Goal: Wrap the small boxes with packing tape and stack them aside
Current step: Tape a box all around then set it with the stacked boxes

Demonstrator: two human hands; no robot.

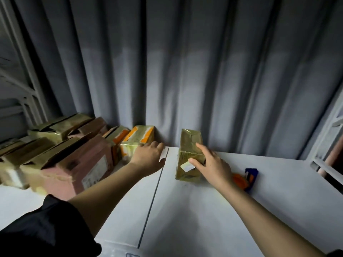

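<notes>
I take the gold box (pixel 189 154) standing alone on the white surface (pixel 204 210) as my landmark; it looks already taped, glossy film over every side I can see, with a small white label (pixel 187 167) on its near face. My right hand (pixel 213 164) rests on that box, thumb touching the near face by the label and the other fingers laid fairly straight along its right side and top edge, spread rather than curled, so I read it as steadying or about to slide the box rather than gripping it. My left hand (pixel 148 154) reaches out left of the box, fingers relaxed and lying on the top of an orange-and-gold box (pixel 138 140) at the right end of the row, probably to hold that end of the row firm or to mark the slot where the next one goes. The row (pixel 65 151) runs further left of the box, pink and gold boxes packed side by side against the grey curtain (pixel 185 71), which serves as a backstop so nothing slides off. Just right of the box, behind my right wrist, lies the tape gun (pixel 247 178), orange and blue, set down within easy reach. In my judgement wrapping of this box is finished and what remains is to move it left against the row; the gap between them is modest.
</notes>
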